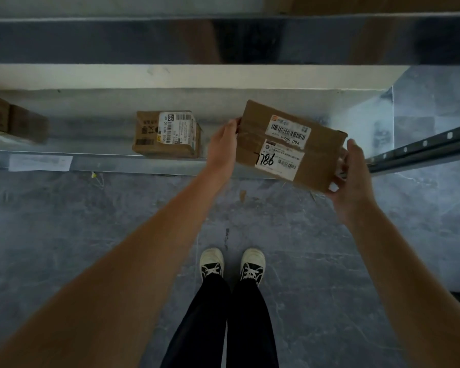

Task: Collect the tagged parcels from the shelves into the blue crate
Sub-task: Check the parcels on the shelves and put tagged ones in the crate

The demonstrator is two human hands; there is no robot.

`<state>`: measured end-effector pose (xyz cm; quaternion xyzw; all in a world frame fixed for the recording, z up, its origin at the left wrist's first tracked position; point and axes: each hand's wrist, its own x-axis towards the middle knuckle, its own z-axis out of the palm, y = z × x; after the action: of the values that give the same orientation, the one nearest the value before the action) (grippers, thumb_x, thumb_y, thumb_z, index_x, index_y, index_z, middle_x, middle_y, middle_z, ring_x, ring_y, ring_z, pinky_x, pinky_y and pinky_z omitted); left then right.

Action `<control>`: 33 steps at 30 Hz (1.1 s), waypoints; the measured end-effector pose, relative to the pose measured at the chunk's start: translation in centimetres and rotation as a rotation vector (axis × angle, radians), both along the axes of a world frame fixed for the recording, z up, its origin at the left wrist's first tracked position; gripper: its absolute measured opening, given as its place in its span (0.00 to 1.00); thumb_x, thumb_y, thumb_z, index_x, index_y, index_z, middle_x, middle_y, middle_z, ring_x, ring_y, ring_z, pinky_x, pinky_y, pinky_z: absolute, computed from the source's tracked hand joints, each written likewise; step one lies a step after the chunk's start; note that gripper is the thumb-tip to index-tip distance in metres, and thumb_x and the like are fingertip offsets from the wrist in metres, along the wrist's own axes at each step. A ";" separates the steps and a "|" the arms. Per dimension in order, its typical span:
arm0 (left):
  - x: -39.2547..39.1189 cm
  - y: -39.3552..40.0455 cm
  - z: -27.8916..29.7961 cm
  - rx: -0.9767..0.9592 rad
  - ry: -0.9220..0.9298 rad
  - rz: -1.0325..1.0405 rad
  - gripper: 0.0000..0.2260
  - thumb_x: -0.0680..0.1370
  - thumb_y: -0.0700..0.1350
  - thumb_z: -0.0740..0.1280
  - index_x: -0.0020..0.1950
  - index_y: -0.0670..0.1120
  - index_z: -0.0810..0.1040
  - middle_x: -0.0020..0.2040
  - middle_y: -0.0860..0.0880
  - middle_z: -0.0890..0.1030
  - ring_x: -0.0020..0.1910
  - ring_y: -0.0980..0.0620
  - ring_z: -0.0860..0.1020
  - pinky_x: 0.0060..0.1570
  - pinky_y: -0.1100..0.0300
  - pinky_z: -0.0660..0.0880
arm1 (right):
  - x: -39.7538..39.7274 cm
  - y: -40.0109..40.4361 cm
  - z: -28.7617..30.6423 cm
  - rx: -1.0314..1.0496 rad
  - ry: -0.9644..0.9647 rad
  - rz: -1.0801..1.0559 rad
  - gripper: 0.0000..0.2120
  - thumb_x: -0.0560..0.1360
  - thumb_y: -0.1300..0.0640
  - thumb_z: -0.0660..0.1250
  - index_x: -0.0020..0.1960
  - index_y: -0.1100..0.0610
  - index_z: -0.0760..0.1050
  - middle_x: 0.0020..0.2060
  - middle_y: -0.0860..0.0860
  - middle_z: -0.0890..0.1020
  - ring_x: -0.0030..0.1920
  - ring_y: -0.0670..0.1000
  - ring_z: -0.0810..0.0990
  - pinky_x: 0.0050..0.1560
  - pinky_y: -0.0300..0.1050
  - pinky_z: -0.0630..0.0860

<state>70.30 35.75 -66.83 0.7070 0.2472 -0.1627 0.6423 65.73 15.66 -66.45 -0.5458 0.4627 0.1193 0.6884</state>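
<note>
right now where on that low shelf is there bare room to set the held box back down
Bare shelf lies between the dark left box and the labelled middle box. Right of the middle box, the held parcel and both hands crowd the view.

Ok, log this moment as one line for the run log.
stage: parcel lifted off shelf | held: labelled cardboard parcel | left hand: gripping | right hand: gripping | on shelf: small labelled box | blue crate: not visible

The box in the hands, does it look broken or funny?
Not broken. The held parcel, gripped by the left hand and the right hand, is tilted, and its tape looks wrinkled. On the floor below the shelf lie small scraps, maybe torn cardboard.
</note>
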 end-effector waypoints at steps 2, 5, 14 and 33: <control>-0.3 0.3 0.1 -0.032 0.028 0.028 0.16 0.83 0.49 0.54 0.47 0.49 0.81 0.48 0.46 0.83 0.48 0.50 0.81 0.51 0.54 0.78 | -0.2 0.4 -0.1 -0.033 0.009 0.002 0.22 0.75 0.39 0.63 0.63 0.51 0.74 0.59 0.52 0.80 0.56 0.53 0.80 0.57 0.55 0.79; -0.7 0.8 0.0 0.028 0.052 -0.025 0.16 0.83 0.53 0.54 0.48 0.54 0.80 0.52 0.49 0.82 0.53 0.50 0.79 0.57 0.52 0.74 | -0.3 0.8 -0.4 -0.064 0.020 -0.004 0.23 0.75 0.40 0.65 0.65 0.52 0.72 0.56 0.50 0.79 0.54 0.51 0.79 0.51 0.48 0.79; -1.3 1.5 -0.6 0.103 0.144 -0.101 0.22 0.80 0.61 0.53 0.51 0.47 0.78 0.54 0.48 0.79 0.55 0.49 0.76 0.59 0.50 0.70 | -0.4 1.1 -0.7 -0.083 0.056 0.006 0.20 0.76 0.40 0.63 0.60 0.52 0.71 0.52 0.51 0.78 0.51 0.50 0.78 0.52 0.49 0.77; 2.0 -0.2 -2.5 0.025 -0.030 -0.166 0.19 0.82 0.41 0.58 0.74 0.44 0.66 0.66 0.44 0.76 0.65 0.48 0.74 0.67 0.52 0.70 | 5.1 -0.5 -2.2 -0.042 -0.161 0.140 0.18 0.82 0.61 0.58 0.71 0.53 0.69 0.49 0.42 0.79 0.49 0.39 0.77 0.42 0.31 0.72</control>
<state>72.26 35.56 -69.31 0.7353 0.1800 -0.2015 0.6215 70.86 15.13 -68.68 -0.5990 0.3690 0.1130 0.7017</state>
